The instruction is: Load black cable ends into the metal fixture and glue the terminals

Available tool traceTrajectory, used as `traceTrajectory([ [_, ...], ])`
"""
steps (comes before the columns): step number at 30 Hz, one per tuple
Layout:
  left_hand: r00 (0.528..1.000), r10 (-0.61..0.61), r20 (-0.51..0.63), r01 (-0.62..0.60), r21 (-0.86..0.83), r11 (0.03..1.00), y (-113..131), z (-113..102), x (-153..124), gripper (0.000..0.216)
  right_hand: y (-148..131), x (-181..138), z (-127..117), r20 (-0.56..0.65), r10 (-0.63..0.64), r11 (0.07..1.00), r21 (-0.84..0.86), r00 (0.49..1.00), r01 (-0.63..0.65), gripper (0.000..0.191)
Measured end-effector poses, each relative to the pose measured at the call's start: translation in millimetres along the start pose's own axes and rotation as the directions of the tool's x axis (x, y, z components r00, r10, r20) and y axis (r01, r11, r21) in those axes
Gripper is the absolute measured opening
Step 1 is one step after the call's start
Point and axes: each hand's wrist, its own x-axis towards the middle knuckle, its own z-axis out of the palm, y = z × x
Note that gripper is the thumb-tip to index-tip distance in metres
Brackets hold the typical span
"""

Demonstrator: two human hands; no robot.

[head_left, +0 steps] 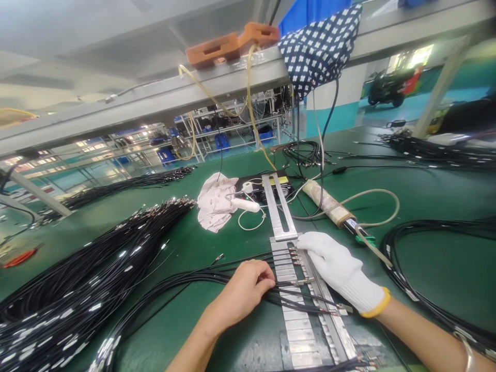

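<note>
My left hand (248, 287), bare, has its thumb and fingers pinched on a black cable (217, 276) of a bundle running in from the left. Beneath the cables lies a slotted metal fixture (298, 330), tilted across the bench. Several cables with small metal end connectors (295, 256) cross its slots side by side. In a white glove with a yellow cuff, my right hand (333, 266) rests at the fixture's long rail (329, 325), close to those ends. Its fingers are bent together; whatever they grip is hidden. A slotted metal bracket (273, 206) stands at the fixture's far end.
A thick pile of black cables (96, 274) covers the left side of the green bench (186, 320). Behind the fixture are a crumpled cloth (217, 201), a black box (253, 194) and a wrapped tool (327, 201) with a cord. Coiled cables (434, 232) lie right.
</note>
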Motion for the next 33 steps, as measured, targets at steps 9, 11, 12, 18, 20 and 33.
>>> traceTrajectory([
  [9,0.990,0.070,-0.125,-0.069,0.011,0.998,-6.9,8.0,6.0,0.020,-1.8,1.9,-0.8,-0.012,-0.016,1.000,0.007,1.000,0.016,0.036],
  [11,0.981,0.094,-0.169,-0.089,0.041,0.995,-10.2,13.9,8.1,0.019,-1.6,1.6,-0.2,-0.023,-0.021,1.000,0.006,1.000,0.021,0.035],
  [12,0.977,0.106,-0.187,-0.097,0.059,0.994,-11.4,17.2,9.2,0.019,-1.5,1.3,0.3,-0.030,-0.025,1.000,0.004,0.999,0.025,0.035],
  [18,0.953,0.153,-0.260,-0.105,0.188,0.976,-9.6,32.0,15.5,0.018,-1.6,0.8,1.5,-0.028,-0.036,0.999,-0.014,0.999,0.036,0.035],
  [20,0.951,0.150,-0.271,-0.094,0.209,0.973,-7.2,33.7,16.5,0.018,-2.1,1.2,1.3,-0.025,-0.026,1.000,-0.009,0.999,0.026,0.035],
  [33,0.934,0.206,-0.292,-0.083,0.384,0.920,-2.5,42.0,16.7,0.018,-3.0,1.4,2.0,-0.021,-0.001,1.000,0.009,1.000,0.001,0.035],
])
